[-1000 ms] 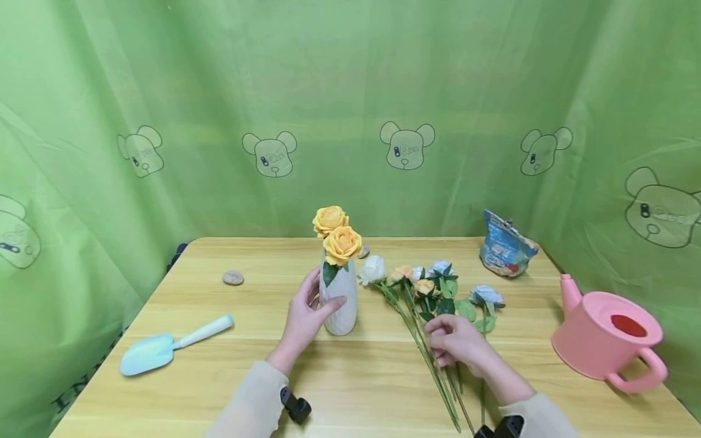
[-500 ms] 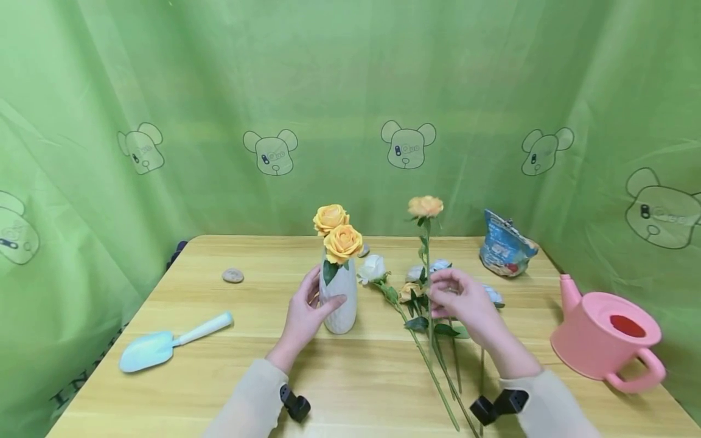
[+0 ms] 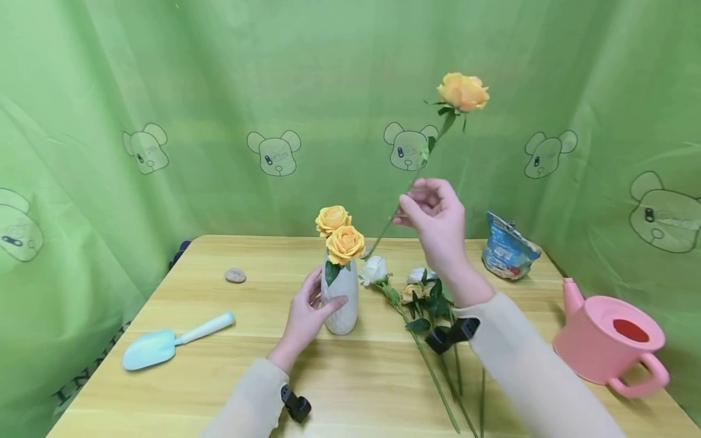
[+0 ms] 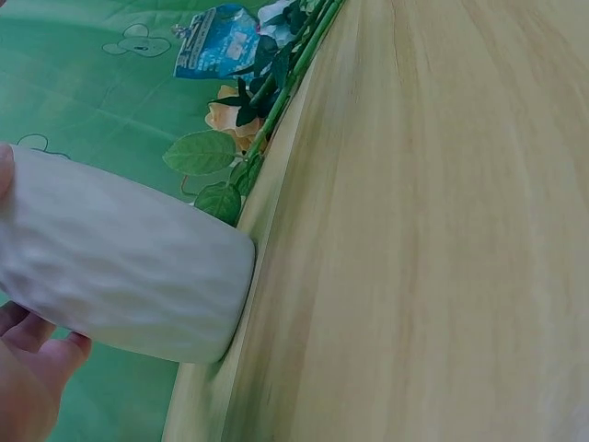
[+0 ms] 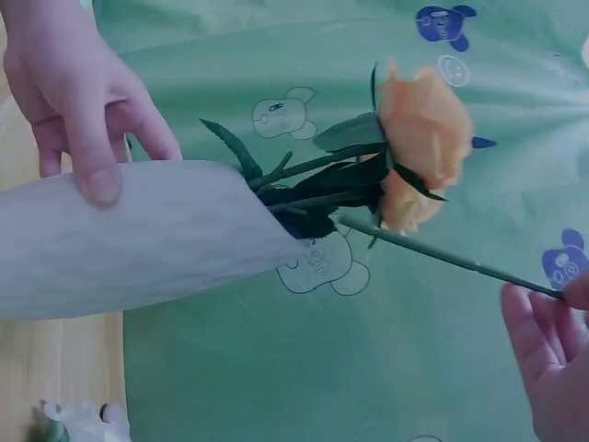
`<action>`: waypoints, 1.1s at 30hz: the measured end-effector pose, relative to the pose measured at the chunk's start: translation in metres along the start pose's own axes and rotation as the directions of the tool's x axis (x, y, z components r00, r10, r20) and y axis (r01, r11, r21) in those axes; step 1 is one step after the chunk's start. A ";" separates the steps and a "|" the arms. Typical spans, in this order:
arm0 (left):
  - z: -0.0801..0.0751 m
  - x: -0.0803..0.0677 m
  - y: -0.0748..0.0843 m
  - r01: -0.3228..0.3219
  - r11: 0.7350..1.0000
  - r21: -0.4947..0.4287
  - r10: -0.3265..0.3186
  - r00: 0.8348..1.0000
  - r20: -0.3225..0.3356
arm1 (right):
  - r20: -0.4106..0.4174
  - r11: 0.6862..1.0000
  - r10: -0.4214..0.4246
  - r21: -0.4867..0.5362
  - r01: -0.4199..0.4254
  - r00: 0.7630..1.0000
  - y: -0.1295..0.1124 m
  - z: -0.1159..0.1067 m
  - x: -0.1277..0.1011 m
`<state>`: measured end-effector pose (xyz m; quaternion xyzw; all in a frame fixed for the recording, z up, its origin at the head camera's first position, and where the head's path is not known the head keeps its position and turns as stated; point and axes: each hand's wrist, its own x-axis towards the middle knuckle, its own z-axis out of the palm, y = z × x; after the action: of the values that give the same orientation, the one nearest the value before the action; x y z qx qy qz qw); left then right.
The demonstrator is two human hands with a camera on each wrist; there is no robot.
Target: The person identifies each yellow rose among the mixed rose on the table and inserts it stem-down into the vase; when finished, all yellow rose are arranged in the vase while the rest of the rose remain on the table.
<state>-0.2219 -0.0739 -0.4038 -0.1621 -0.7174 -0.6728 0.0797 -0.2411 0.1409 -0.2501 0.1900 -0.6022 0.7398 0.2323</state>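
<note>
A white ribbed vase point(image 3: 339, 301) stands mid-table with two orange roses point(image 3: 338, 234) in it. My left hand point(image 3: 306, 313) grips the vase's side; the same vase point(image 4: 120, 276) fills the left wrist view. My right hand point(image 3: 432, 216) is raised above the table and pinches the stem of a third orange rose point(image 3: 462, 91), bloom high, stem end slanting down toward the vase mouth. In the right wrist view that stem point(image 5: 442, 258) reaches the blooms point(image 5: 419, 147) in the vase point(image 5: 138, 235).
Several loose flowers point(image 3: 408, 292) with long stems lie right of the vase. A pink watering can point(image 3: 613, 337) stands at the right edge, a blue bag point(image 3: 506, 249) behind it. A light-blue trowel point(image 3: 170, 340) and a stone point(image 3: 235, 275) lie left. Green curtain surrounds the table.
My right hand picked one orange rose from the pile, lifted it upright, then raised it high and swung its stem end toward the vase. The left hand stayed on the vase.
</note>
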 end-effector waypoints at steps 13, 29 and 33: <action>0.003 -0.001 -0.001 -0.009 1.000 -0.021 0.009 1.000 0.008 | 0.087 0.993 -0.077 -0.085 0.085 0.993 0.043 0.028 -0.002; 0.003 -0.001 -0.001 -0.024 0.999 -0.038 0.024 1.000 -0.011 | 0.244 0.957 0.104 -0.290 -0.030 0.964 0.084 0.012 -0.033; 0.004 -0.001 0.000 -0.021 0.999 -0.041 0.020 1.000 -0.013 | 0.251 0.949 0.183 -0.299 -0.103 0.951 0.096 -0.008 -0.044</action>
<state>-0.2206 -0.0704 -0.4045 -0.1668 -0.7011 -0.6877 0.0876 -0.2601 0.1277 -0.3531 0.2114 -0.7404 0.6275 0.1161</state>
